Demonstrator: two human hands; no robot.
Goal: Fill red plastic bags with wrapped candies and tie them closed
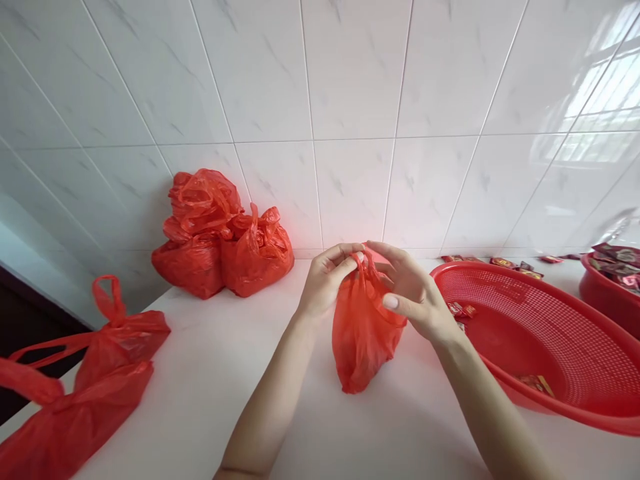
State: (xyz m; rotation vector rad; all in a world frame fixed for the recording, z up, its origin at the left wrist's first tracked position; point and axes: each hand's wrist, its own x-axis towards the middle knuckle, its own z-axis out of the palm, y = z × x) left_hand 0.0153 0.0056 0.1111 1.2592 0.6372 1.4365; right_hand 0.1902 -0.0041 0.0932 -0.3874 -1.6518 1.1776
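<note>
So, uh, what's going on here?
A person's left hand pinches the top of a red plastic bag above the white table. The right hand is at the bag's top too, its thumb apart from the fingers. More red bags are piled by the wall, with others at the table's left. On the right, a red basket holds a few small packets.

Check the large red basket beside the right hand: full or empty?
Nearly empty: basket is mostly bare inside, with a few packets.
</note>
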